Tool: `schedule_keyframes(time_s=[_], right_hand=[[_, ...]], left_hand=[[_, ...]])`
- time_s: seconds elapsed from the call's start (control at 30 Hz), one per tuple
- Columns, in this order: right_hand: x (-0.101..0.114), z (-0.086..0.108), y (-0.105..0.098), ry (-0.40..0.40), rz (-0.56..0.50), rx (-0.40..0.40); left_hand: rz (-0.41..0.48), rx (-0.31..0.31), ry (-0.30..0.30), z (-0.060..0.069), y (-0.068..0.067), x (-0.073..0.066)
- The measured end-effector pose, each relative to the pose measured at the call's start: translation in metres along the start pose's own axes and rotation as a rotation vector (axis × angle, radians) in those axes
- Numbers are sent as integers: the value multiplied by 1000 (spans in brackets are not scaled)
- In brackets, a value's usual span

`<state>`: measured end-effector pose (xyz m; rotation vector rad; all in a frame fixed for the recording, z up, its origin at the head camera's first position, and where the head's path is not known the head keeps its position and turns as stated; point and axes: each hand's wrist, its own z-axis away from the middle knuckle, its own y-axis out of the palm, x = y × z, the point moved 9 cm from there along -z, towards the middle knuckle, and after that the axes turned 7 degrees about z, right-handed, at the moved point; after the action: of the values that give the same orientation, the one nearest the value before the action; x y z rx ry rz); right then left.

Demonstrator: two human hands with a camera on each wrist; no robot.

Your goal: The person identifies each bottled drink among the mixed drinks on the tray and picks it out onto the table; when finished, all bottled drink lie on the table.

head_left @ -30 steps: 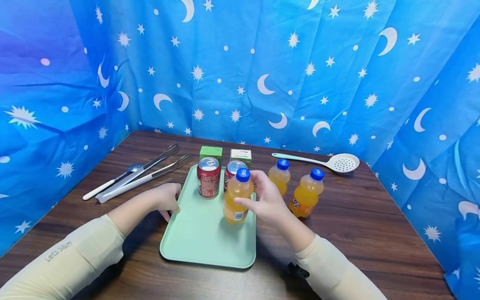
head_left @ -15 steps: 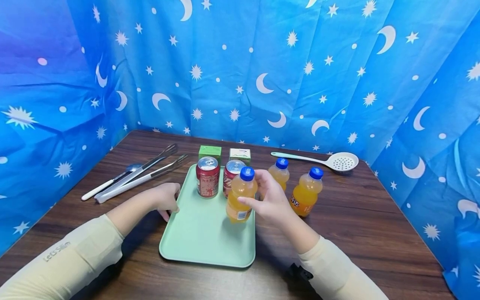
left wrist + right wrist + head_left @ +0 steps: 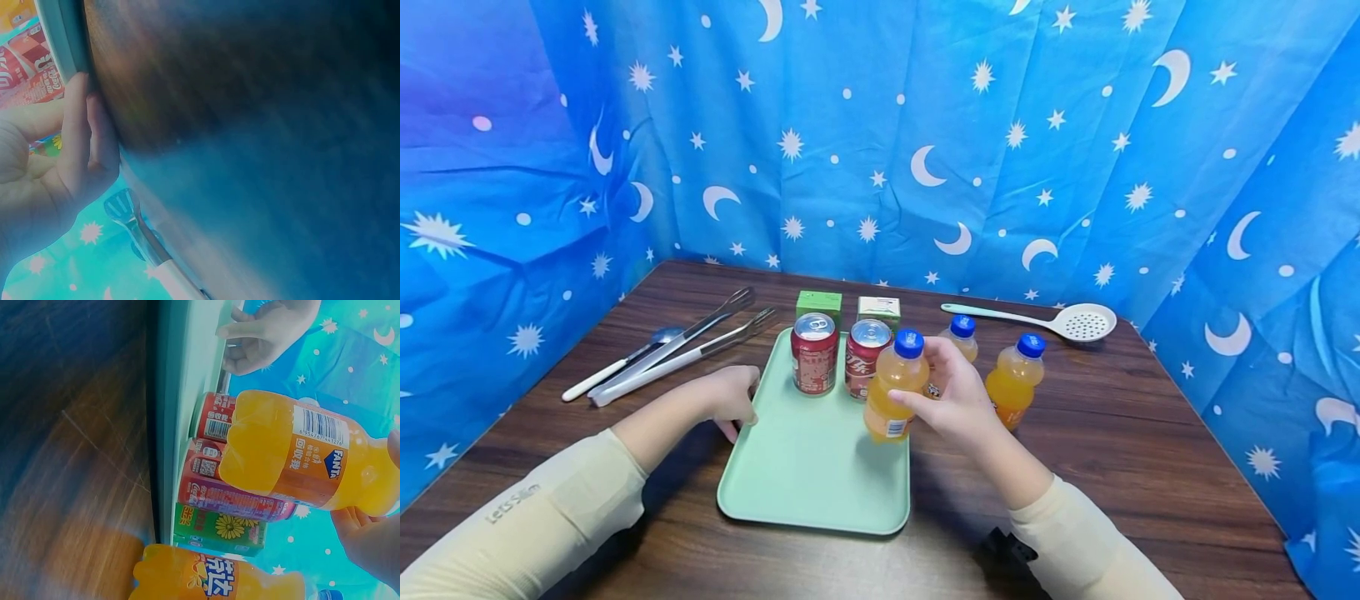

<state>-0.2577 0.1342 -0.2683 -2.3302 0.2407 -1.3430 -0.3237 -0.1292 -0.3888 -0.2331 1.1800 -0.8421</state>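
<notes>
In the head view my right hand (image 3: 958, 404) grips an orange Fanta bottle (image 3: 891, 400) with a blue cap, over the right side of a pale green tray (image 3: 812, 475). The right wrist view shows the held bottle (image 3: 287, 450) raised, its base apart from the tray. My left hand (image 3: 733, 398) holds the tray's left rim, with the thumb at the edge; in the left wrist view its fingers (image 3: 76, 134) touch the rim. Two red Coke cans (image 3: 814, 358) stand upright on the tray's far part, the right one partly behind the bottle.
Two drink cartons, one green (image 3: 818, 304), stand behind the cans. Two more orange bottles (image 3: 1015, 387) stand right of the tray, one partly behind my right hand. A slotted spoon (image 3: 1082, 323) lies far right. Tongs (image 3: 677, 358) and a white-handled utensil (image 3: 602, 379) lie left.
My right hand has moved right and slightly up with the bottle, uncovering more of the right Coke can. My left hand stays at the tray's rim.
</notes>
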Motion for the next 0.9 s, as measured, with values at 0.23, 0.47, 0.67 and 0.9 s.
schedule_keyframes(time_s=[0.23,0.47,0.67,0.9], right_hand=[[-1,3,-7,35,17,-17],[-4,7,-12,57,6,-18],[-8,10,-18,87,0,-23],[-13,14,-24,140,25,-32]], left_hand=[[-11,-3,2,1,0,-1],[-3,-1,4,3,0,-2],[-7,-2,4,3,1,-2],[-13,1,-3,0,0,-1]])
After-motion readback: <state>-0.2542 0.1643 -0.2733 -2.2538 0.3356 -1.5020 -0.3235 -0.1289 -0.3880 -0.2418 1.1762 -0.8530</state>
